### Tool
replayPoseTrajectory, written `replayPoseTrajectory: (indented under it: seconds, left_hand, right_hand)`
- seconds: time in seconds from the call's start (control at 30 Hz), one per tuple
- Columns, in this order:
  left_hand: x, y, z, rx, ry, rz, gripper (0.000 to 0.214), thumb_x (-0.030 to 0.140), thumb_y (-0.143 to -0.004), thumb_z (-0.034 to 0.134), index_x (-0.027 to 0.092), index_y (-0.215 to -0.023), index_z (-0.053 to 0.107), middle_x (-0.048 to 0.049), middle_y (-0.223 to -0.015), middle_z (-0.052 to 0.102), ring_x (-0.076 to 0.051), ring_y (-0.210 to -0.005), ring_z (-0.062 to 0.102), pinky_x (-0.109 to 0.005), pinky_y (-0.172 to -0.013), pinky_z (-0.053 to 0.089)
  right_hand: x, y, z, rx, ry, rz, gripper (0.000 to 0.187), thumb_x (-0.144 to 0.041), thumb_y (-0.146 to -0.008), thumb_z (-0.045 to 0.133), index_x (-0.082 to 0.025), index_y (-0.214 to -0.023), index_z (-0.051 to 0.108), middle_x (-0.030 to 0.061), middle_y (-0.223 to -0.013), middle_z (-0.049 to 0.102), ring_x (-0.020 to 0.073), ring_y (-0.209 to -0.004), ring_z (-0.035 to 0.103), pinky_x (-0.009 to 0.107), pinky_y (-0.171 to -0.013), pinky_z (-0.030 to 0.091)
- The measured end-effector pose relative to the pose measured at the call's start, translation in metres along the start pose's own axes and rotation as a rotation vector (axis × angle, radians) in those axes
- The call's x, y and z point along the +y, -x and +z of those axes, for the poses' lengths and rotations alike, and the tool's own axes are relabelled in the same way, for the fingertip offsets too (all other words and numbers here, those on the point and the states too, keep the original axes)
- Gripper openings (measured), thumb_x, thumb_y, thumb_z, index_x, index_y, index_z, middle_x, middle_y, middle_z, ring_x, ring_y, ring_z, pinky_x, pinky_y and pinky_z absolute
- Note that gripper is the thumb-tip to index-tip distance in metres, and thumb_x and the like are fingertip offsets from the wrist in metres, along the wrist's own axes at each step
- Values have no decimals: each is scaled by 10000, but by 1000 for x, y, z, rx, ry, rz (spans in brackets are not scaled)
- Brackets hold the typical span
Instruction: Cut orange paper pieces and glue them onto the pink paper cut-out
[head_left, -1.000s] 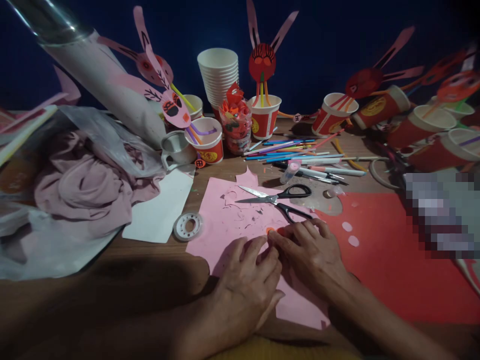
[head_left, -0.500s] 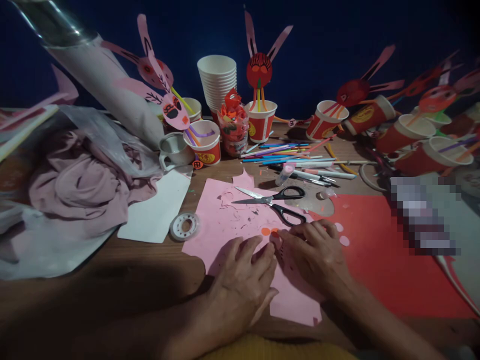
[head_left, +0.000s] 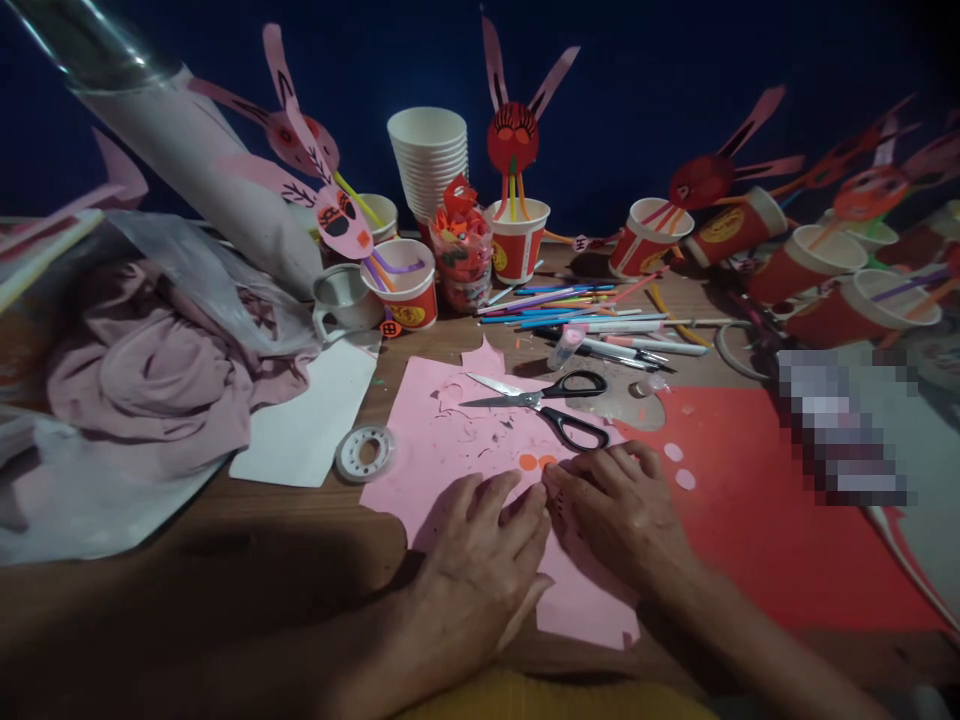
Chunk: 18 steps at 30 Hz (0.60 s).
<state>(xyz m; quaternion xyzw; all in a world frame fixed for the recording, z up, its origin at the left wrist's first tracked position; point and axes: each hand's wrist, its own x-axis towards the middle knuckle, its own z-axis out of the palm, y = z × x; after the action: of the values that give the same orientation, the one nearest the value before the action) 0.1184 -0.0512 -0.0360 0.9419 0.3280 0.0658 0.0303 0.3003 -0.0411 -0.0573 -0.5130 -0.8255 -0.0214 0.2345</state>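
My left hand (head_left: 484, 560) lies flat over the pink paper (head_left: 442, 430), its fingers stretched out. My right hand (head_left: 622, 505) is bent on the same sheet, fingers close together with the tips pressed down near the left fingertips. Whatever sits under them is too hidden to name. Two small orange paper circles (head_left: 529, 462) lie just beyond the fingertips. Behind them, scissors (head_left: 532, 399) with black handles rest on the pink sheet, blades apart. Small dark scraps are scattered around the blades. Pale pink paper circles (head_left: 685, 480) lie on the red paper (head_left: 765, 530), right of my right hand.
A tape roll (head_left: 365, 454) and white paper (head_left: 296, 430) are at left, beside a bundled cloth (head_left: 165, 370). Pens (head_left: 652, 327) lie behind the scissors. Paper cups (head_left: 517, 240) with bunny-eared paper figures line the back, near a cup stack (head_left: 429, 150).
The whole view has shifted slightly to the left. Both hands keep nearly the same places; the right fingertips have shifted only a little beside the orange circles.
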Motion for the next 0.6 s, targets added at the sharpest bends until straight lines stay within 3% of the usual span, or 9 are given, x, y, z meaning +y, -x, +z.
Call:
replayPoseTrajectory:
  seconds: [0.6]
  left_hand:
    - [1,0,1,0,1,-8,386,419,-853,442,151,-1115,534,-63,-1211,539,-273,-1113,418,-430,-906,259]
  right_hand:
    - [-2,-1,-2,11,14,-54,132,-155,-778,525,-201,-851,625,15,-728,630,147,-677,492,339,-737,302]
